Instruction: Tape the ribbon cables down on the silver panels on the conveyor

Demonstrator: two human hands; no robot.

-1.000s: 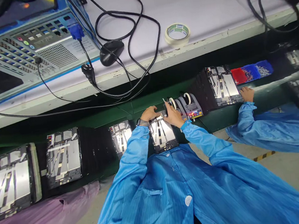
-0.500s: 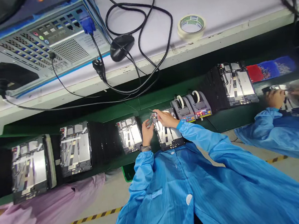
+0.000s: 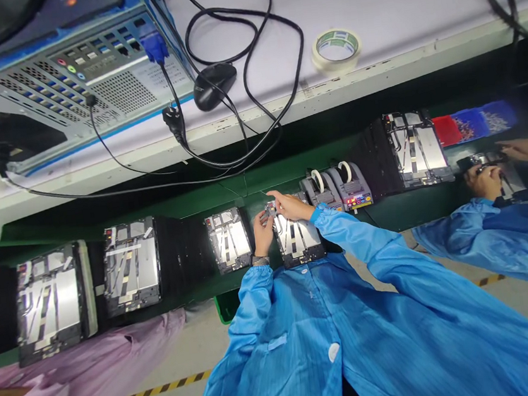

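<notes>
left hand: fingers closed, pinching a small part – seems to hold it up for a good look
right hand: stretched out, fingertips at that part; can't tell if it's gripping
panel: flat under both hands
tape dispensers: just beside, handy

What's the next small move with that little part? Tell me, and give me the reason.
Probably lower the small metal part from the left hand onto the dark-framed panel, steadying it with the right hand. The part sits right at the panel's top edge, and the right fingers are close beside it, so a short, guided drop seems safest. Its exact seat is too small to tell.
</notes>
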